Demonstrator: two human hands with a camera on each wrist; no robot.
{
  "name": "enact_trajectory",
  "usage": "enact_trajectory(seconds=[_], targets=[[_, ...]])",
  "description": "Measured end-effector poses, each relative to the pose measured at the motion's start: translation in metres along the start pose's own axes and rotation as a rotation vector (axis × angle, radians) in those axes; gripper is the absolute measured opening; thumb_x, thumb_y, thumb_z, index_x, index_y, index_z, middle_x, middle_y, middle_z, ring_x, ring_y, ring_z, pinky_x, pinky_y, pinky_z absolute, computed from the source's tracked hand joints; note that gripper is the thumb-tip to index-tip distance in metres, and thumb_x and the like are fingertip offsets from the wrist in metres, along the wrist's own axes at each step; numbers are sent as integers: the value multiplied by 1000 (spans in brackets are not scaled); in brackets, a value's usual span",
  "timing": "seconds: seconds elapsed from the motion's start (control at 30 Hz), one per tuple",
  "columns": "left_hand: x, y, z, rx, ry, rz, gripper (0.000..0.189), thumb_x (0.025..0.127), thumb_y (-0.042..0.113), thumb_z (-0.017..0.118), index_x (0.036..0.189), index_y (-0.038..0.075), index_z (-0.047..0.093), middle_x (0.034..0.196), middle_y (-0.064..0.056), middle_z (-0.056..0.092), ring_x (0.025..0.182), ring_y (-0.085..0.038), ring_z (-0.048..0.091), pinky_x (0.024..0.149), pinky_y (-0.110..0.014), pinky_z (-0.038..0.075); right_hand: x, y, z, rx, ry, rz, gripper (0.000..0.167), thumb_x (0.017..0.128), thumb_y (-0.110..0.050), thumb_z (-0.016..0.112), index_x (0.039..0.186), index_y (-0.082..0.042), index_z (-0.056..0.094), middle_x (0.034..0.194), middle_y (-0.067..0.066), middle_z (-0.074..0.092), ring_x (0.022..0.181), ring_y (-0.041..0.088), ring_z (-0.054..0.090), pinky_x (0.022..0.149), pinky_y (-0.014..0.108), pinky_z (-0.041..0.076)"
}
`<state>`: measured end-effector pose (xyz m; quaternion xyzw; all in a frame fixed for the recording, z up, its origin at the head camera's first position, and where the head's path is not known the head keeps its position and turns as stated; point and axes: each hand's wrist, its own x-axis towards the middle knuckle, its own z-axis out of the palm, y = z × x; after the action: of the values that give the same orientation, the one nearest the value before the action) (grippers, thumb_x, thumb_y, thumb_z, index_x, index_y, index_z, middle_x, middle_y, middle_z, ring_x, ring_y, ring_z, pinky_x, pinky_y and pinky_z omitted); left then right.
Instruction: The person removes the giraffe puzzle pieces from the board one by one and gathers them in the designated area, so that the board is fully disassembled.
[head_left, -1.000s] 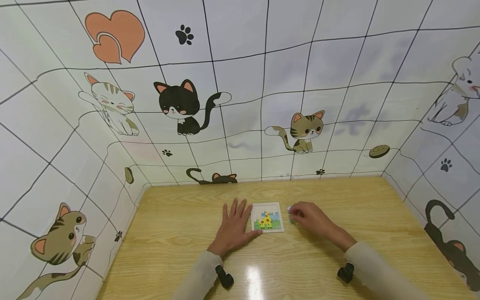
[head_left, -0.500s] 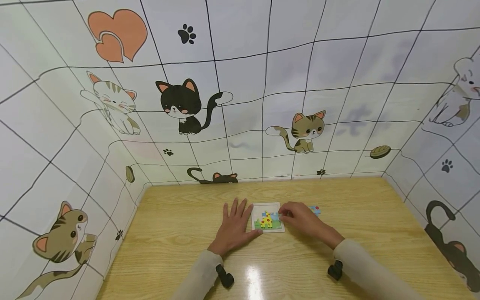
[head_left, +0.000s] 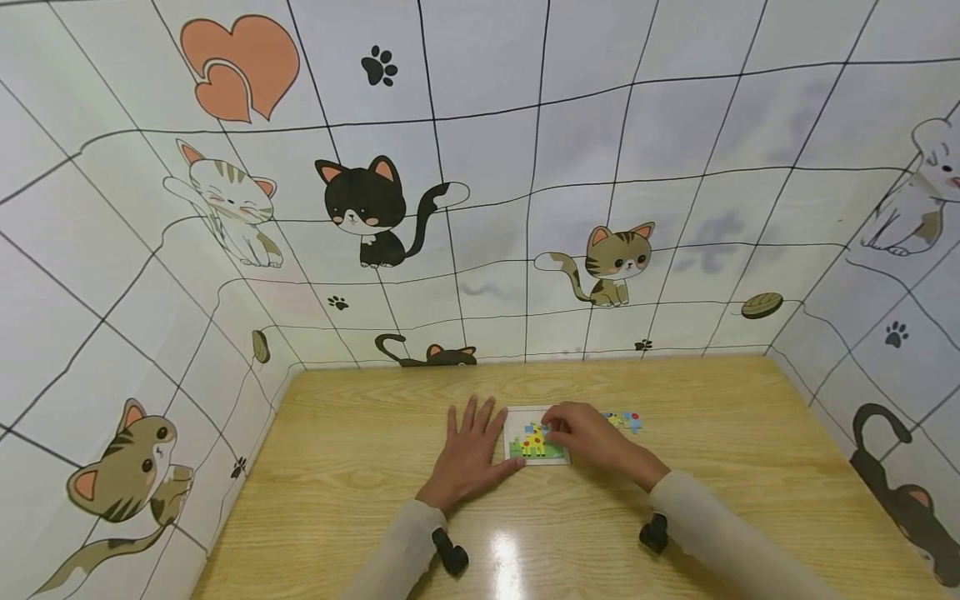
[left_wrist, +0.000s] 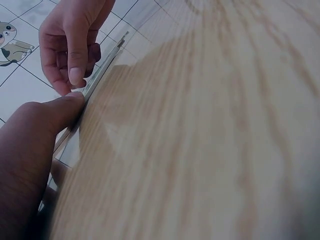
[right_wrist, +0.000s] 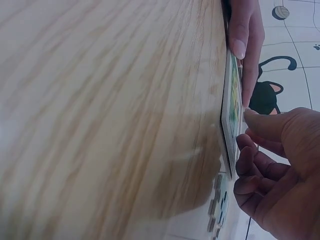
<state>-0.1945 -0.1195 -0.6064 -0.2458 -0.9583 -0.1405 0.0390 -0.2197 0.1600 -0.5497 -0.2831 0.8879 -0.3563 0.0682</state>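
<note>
Table: lower frame. Left hand: lower centre, fingers spread. Right hand: apart from left, fingers curled; whether pinching anything cannot be told. Puzzle: lower centre, left thumb on edge. Loose pieces: right of centre.

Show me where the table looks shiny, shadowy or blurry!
Head view: bright glare on the table, bottom middle; left wrist view: it blurs toward the lower right; right wrist view: a darker patch, shadow or reflection, near the right hand.
</note>
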Motion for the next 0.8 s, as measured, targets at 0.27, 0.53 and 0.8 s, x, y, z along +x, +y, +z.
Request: enact_trajectory(seconds=[0.27, 0.53, 0.8], targets=[[0, -1, 2, 12, -7, 0, 98, 102, 85, 40, 175, 20, 34, 182, -13, 24, 170, -43, 9, 129, -75, 5, 6, -6, 6, -17, -14, -9, 23, 104, -15, 78, 124, -3, 77, 98, -5, 72, 84, 4, 62, 77, 31, 56], [0, -1, 1, 12, 0, 7, 98, 103, 85, 38, 175, 20, 34, 182, -13, 25, 170, -42, 10, 129, -76, 5, 9, -9, 7, -4, -50, 5, 30, 104, -14, 78, 131, 0, 74, 101, -4, 71, 85, 5, 63, 76, 30, 56], [1, -1, 1, 11, -7, 3, 97, 103, 84, 40, 175, 19, 35, 182, -13, 25, 170, -43, 10, 129, -76, 5, 10, -11, 7, -39, -81, 12, 40, 102, -15, 81, 136, 3, 71, 104, 1, 69, 85, 8, 58, 76, 31, 53]])
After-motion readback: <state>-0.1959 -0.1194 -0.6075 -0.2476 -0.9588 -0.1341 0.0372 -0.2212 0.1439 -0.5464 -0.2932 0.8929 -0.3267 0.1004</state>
